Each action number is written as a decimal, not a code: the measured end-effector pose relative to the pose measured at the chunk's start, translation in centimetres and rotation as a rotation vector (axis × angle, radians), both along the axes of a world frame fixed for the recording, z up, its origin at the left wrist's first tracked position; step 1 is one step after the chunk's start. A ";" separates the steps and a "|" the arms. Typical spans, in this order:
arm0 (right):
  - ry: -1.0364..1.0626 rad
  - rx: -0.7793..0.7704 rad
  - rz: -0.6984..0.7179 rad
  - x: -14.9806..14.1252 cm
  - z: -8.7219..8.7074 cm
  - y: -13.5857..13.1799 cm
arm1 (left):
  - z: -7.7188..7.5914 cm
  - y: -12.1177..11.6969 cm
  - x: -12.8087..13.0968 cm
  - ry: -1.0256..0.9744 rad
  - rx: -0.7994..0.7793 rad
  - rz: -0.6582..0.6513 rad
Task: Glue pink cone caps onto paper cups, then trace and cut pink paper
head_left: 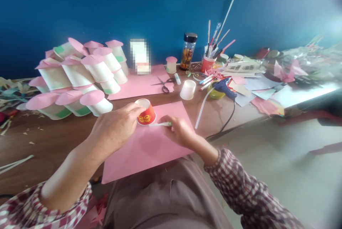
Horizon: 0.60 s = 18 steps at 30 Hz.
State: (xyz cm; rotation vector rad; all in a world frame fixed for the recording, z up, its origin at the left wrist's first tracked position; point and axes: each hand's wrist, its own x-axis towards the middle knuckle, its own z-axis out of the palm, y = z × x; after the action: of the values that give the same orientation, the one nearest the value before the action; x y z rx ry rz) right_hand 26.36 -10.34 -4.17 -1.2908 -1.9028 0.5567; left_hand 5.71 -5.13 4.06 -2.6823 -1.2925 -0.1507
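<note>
Brown counter (58,143) against blue wall (160,8).
Front edge, one pink sheet (128,161): left hand (119,124) pinches one red cup (148,115); right hand (180,131) pinches one white pen (160,124).

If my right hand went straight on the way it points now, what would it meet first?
Most likely the red cup your left hand holds. The white pen-like tool in your right hand points toward its lower edge; whether they touch is unclear.

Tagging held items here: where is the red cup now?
In the head view, the red cup is just left of centre on the nearer pink sheet, with the left hand on it and the white pen in the right hand beside it.
</note>
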 end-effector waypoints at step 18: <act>0.120 -0.057 -0.188 2.2 0.9 3.2 | -0.1 0.4 0.0 0.001 -0.091 0.055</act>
State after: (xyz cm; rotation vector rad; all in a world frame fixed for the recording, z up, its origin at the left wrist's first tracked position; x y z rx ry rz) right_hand 28.54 -7.13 -3.24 -1.4224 -1.6583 0.5803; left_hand 5.68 -4.70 3.93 -2.7175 -1.4038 -0.0862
